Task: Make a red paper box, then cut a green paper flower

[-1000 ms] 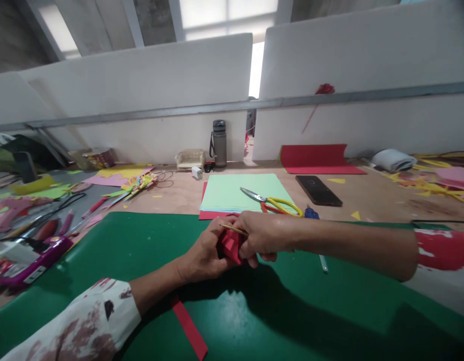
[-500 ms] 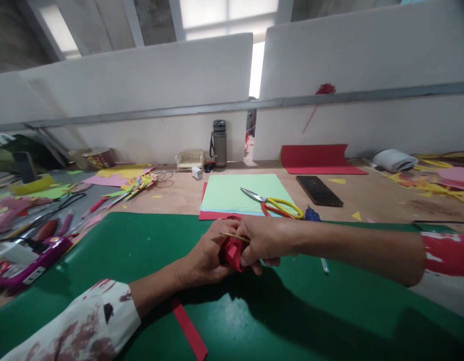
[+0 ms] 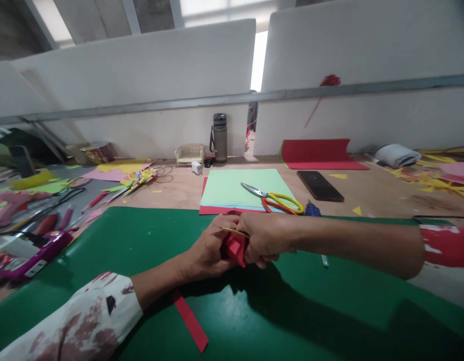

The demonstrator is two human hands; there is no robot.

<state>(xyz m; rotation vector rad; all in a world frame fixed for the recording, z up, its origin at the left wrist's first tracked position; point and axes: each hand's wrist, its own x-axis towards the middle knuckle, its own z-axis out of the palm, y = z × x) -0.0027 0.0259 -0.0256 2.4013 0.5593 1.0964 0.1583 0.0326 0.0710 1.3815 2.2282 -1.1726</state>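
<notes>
A folded piece of red paper (image 3: 235,248) is held in front of me, just above the green mat. My left hand (image 3: 209,250) is closed around its left side. From the right, my right hand (image 3: 265,238) is closed too, its fingers pressed against the paper's other side. A thin pointed stick (image 3: 234,231) comes out of the right hand's grip and lies across the top of the paper toward the left fingers. The right fingertips are partly hidden behind the paper. A flat red paper strip (image 3: 190,321) lies on the mat below my left wrist.
Beyond my hands, scissors (image 3: 271,198) rest on a stack of light green paper (image 3: 239,183). A phone (image 3: 319,186), a dark bottle (image 3: 220,139) and a folded red sheet (image 3: 322,154) are farther back. Tools and a purple glue gun (image 3: 47,253) crowd the left side of the green mat (image 3: 134,230).
The view has tipped slightly downward, so the background sits higher. My right fingers have drawn in closer under the paper, and the red paper has turned a little. Both hands keep their hold.
</notes>
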